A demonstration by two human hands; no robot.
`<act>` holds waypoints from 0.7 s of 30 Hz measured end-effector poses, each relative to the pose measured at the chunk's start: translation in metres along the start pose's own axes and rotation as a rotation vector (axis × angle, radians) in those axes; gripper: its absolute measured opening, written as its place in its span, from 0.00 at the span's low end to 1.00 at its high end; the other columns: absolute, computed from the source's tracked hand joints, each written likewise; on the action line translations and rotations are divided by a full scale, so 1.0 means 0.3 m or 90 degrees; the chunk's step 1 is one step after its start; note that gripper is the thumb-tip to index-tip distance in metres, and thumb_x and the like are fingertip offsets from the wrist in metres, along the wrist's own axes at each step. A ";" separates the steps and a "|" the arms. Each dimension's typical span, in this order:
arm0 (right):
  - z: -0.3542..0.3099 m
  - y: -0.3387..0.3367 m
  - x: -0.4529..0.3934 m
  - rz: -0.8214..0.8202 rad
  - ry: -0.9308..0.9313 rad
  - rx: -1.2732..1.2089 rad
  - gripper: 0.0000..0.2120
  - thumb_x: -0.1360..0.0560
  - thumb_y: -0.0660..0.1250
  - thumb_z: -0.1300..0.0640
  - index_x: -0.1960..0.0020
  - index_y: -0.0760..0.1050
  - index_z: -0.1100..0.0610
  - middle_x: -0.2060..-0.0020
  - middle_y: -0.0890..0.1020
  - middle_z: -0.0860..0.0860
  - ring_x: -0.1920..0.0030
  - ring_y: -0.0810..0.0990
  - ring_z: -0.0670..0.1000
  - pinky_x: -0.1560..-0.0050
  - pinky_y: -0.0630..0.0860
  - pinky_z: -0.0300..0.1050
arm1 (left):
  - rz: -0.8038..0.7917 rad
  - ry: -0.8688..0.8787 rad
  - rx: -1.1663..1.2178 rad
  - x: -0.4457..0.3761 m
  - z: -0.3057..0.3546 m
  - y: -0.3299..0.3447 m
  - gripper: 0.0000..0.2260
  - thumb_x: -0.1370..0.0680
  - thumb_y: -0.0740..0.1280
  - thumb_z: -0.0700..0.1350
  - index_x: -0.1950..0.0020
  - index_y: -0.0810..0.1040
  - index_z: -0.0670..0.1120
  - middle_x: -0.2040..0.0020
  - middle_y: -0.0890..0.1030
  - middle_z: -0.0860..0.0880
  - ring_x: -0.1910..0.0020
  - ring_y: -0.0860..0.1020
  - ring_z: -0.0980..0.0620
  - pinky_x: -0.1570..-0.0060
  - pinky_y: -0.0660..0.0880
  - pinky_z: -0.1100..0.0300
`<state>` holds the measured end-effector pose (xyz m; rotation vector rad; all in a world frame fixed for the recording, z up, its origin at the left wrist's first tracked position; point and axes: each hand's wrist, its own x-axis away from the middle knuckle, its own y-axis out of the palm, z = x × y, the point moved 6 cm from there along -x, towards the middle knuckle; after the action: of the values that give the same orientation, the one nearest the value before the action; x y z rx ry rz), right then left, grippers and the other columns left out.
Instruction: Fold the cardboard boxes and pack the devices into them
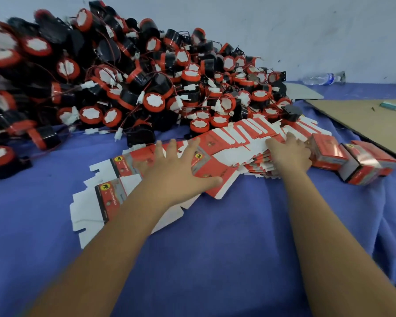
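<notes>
1. Cardboard boxes, unfolded flat blanks [215,154], are lying fanned across the blue-covered counter [215,248], and every place below is given relative to this fan.
2. Left of the fan and behind it, a big heap of black-and-red devices [124,72] with thin wires is leaning toward the blanks; its nearest pieces are touching the fan's far edge, so I judge that tugging a blank could be dragging a wire and rolling devices onto the fan.
3. On the fan's left half, the left hand [181,168] is pressing down with fingers straight and spread, gripping nothing; a sideways push risks sliding several glossy blanks at once toward the near edge.
4. On the fan's right end, where the blanks are stacked thick, the right hand [290,154] is resting on the stack, fingers bent over it; whether it is pinching a blank I cannot tell. Lifting there may be taking two blanks instead of one.
5. Just right of the fan, folded boxes [352,161] are sitting close together; the right hand could be nudging them over.
</notes>
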<state>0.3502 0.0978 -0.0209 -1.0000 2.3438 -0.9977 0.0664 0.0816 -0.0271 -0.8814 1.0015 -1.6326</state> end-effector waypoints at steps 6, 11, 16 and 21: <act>-0.116 0.123 0.169 0.002 0.006 -0.076 0.31 0.22 0.61 0.46 0.24 0.59 0.60 0.26 0.57 0.62 0.26 0.55 0.62 0.28 0.57 0.55 | -0.069 -0.045 -0.038 0.005 -0.169 0.052 0.53 0.42 0.54 0.85 0.23 0.36 0.68 0.19 0.37 0.52 0.21 0.33 0.45 0.28 0.42 0.29; -0.128 0.108 0.196 -0.058 -0.096 -0.129 0.18 0.24 0.60 0.45 0.46 0.78 0.58 0.39 0.72 0.59 0.45 0.71 0.54 0.52 0.66 0.48 | 0.036 -0.027 0.024 -0.023 -0.191 -0.005 0.46 0.35 0.60 0.80 0.21 0.48 0.67 0.18 0.48 0.51 0.20 0.42 0.45 0.26 0.53 0.38; -0.138 0.162 0.263 -0.190 -0.197 -0.108 0.21 0.22 0.61 0.44 0.32 0.74 0.49 0.30 0.67 0.58 0.29 0.66 0.59 0.33 0.67 0.55 | 0.110 -0.037 -0.001 -0.046 -0.112 -0.013 0.36 0.25 0.57 0.72 0.20 0.52 0.63 0.19 0.53 0.46 0.20 0.49 0.42 0.25 0.53 0.36; -0.144 0.204 0.237 -0.226 -0.188 0.125 0.34 0.21 0.56 0.36 0.20 0.47 0.44 0.21 0.43 0.59 0.21 0.43 0.60 0.24 0.44 0.57 | 0.079 -0.009 -0.003 -0.040 -0.140 0.014 0.48 0.31 0.59 0.77 0.19 0.45 0.58 0.18 0.48 0.48 0.20 0.46 0.46 0.24 0.48 0.36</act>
<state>0.2496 0.0945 -0.0435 -1.4062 1.8289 -1.0957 0.0331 0.1006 -0.0485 -0.8175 1.0302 -1.5181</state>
